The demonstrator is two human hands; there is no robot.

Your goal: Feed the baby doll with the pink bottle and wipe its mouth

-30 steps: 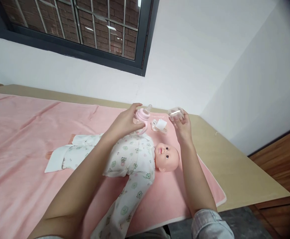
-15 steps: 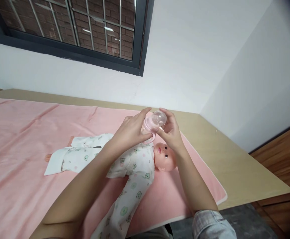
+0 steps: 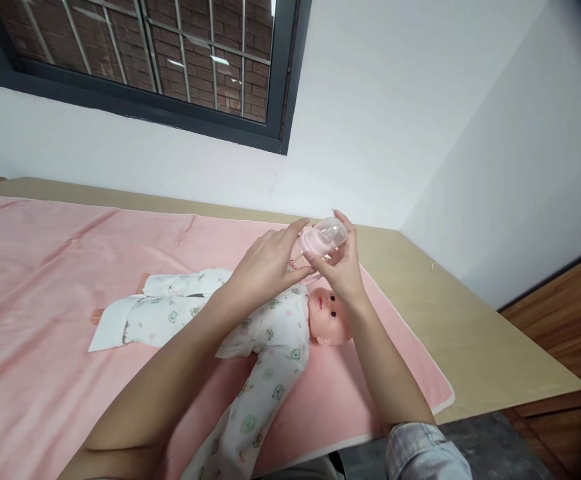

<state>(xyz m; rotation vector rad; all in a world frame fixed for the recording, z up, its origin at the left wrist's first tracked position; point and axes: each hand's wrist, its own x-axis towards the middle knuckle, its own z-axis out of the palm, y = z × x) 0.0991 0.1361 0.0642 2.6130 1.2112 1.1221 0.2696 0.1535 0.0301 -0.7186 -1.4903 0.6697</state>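
A clear baby bottle [image 3: 311,243] with pink parts is held up above the doll's chest and head, tilted toward the right. My left hand [image 3: 269,261] is wrapped around its lower end from the left. From the right, the fingers and thumb of my right hand [image 3: 343,268] grip the clear domed cap [image 3: 332,233]. Whether the cap is still seated on the collar I cannot tell. Below lies a baby doll [image 3: 329,319] on its back, dressed in white printed clothes [image 3: 283,333], head to the right. My forearms hide part of its body.
A pink blanket [image 3: 45,280] with a white edge covers much of the tan tabletop [image 3: 410,293]. Behind it stand a white wall [image 3: 360,120] and a dark-framed barred window [image 3: 275,127]. Brown wooden furniture [image 3: 565,320] is at the right.
Both hands have shifted slightly to the right with the bottle and its cap. The doll and the blanket stay where they were.
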